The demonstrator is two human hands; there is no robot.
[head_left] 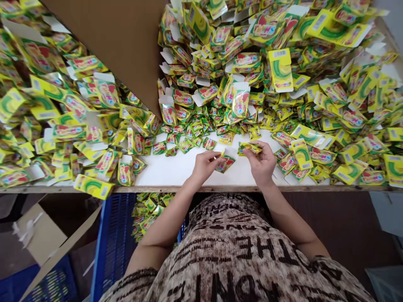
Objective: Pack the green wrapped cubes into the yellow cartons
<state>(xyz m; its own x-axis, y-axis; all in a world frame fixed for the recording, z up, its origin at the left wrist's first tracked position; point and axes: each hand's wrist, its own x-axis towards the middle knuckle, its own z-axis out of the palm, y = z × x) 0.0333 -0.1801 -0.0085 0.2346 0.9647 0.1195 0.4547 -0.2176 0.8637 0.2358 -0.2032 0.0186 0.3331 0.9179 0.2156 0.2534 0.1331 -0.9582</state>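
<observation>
Low over the white tabletop, my left hand (204, 167) is closed, thumb and fingers pinching a small printed carton (225, 163). Its green and red face points up and a pale flap seems to stand at its top. My right hand (262, 162), a short way to the right, has its fingers closed on small yellow-green packets (248, 148); how many is hidden by the fingers. The two hands are apart. Just beyond them lie loose green sachets (209, 143) on the white surface.
Filled cartons with open flaps are heaped at the left (75, 113) and right (346, 117). A brown cardboard panel (126, 46) divides the heaps. Below the wooden table edge (283, 188) stand a blue crate (113, 235) holding packets and an open cardboard box (44, 226).
</observation>
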